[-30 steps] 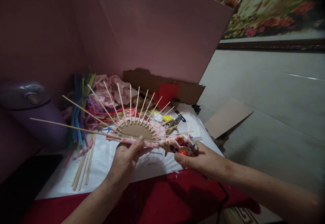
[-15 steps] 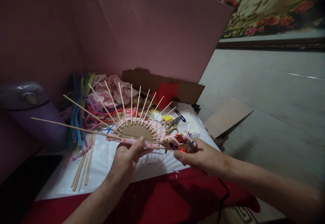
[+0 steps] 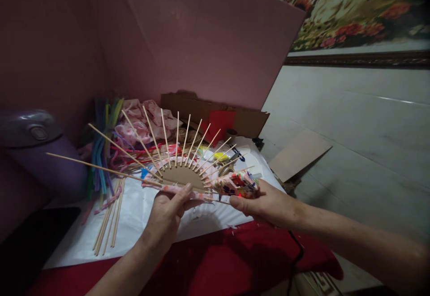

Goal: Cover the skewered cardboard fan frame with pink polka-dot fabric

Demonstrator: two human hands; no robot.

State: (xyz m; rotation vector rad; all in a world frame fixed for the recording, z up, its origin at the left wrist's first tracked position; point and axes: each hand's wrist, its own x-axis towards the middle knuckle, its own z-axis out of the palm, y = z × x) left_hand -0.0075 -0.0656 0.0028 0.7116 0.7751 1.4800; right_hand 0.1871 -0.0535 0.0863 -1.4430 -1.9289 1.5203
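Observation:
My left hand [image 3: 173, 202] grips the lower edge of a half-round cardboard piece [image 3: 183, 176], thumb on top. Pink patterned fabric [image 3: 168, 188] borders it, and several thin wooden sticks [image 3: 164, 130] fan outward from its curved rim. In my right hand [image 3: 265, 202] is a glue gun [image 3: 237, 184] with a floral cover, a small red light and a pale stick at its back. Its front end meets the right corner of the cardboard piece, beside the sticks there; the nozzle tip is hard to make out. A dark cord [image 3: 295, 251] hangs below that hand.
Loose wooden sticks [image 3: 109, 222] lie on white paper [image 3: 137, 211] over a red cloth [image 3: 201, 260]. Behind are pipe cleaners [image 3: 101, 148], crumpled pink fabric [image 3: 137, 126], scissors [image 3: 228, 168] and a cardboard strip [image 3: 251, 123]. A purple bottle [image 3: 47, 161] stands left.
The cardboard piece with its sticks has shifted slightly right in view. The glue gun stays at its right corner, tilted a little differently. Both grips are unchanged.

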